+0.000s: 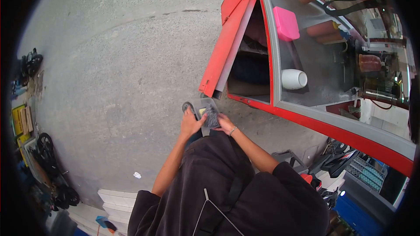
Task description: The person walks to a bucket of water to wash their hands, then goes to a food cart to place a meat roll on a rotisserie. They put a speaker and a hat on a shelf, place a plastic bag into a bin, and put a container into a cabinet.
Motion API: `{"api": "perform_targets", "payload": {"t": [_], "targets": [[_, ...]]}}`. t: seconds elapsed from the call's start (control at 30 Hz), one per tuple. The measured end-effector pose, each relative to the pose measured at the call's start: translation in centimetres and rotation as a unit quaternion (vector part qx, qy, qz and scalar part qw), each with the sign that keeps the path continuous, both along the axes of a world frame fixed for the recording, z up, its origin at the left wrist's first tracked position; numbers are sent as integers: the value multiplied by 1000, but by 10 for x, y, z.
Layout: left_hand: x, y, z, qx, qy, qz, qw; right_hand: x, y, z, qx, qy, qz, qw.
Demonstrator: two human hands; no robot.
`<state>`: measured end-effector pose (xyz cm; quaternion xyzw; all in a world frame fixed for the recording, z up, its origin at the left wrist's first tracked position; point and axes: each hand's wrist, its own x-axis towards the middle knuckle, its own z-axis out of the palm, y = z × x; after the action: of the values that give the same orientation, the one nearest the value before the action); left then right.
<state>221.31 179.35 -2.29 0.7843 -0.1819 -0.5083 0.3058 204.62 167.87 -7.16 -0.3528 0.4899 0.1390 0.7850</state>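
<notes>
Low in front of my body is a clear plastic container (204, 103) with a mass of dark, thin pieces (211, 117) in its near part and a small pale yellow piece (202, 111) at its left. My left hand (191, 125) is at the container's left side, thumb against its edge and fingers reaching forward. Beside those fingertips shows a dark rounded shape (187, 104), perhaps the toe of a shoe. From the right, my right hand (225, 124) grips the near right corner, its fingers partly hidden by the container.
A red cart door (229, 43) hangs ajar just beyond the container. Behind the cart's glass are a pink box (286, 23), a white cup (294, 79) and sauce bottles (323, 29). Parked motorbikes (337, 161) stand at right; white steps (116, 199) lie behind left.
</notes>
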Motion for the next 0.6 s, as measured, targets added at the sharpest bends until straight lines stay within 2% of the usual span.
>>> {"api": "perform_targets", "payload": {"t": [0.03,0.07,0.13,0.2,0.23,0.3,0.37,0.4,0.47,0.5,0.6], "targets": [[0,-19,34,-23,-158,38,986,-5,-9,-6,23,11,-40,999],[4,-38,67,-48,-313,75,946,-7,-19,-11,45,20,-79,996],[16,-69,112,-178,-382,31,906,-15,-33,-18,52,40,-94,993],[22,-112,116,-210,-391,8,896,-23,-42,-35,61,62,-111,990],[25,-126,114,-242,-397,-11,885,-31,-43,-53,78,58,-158,983],[37,-132,103,-221,-398,-34,890,-35,-45,-89,95,57,-209,972],[53,-140,93,-196,-392,-43,898,-14,-55,-124,31,128,-361,923],[57,-137,92,-192,-378,-40,905,-1,-66,-140,32,128,-366,921],[76,-138,91,-201,-335,-38,920,30,-91,-172,0,204,-541,816],[88,-136,92,-199,-337,-46,919,42,-106,-191,-22,233,-587,775],[134,-132,95,-175,-314,-79,930,39,-145,-250,-73,320,-625,708]]}}
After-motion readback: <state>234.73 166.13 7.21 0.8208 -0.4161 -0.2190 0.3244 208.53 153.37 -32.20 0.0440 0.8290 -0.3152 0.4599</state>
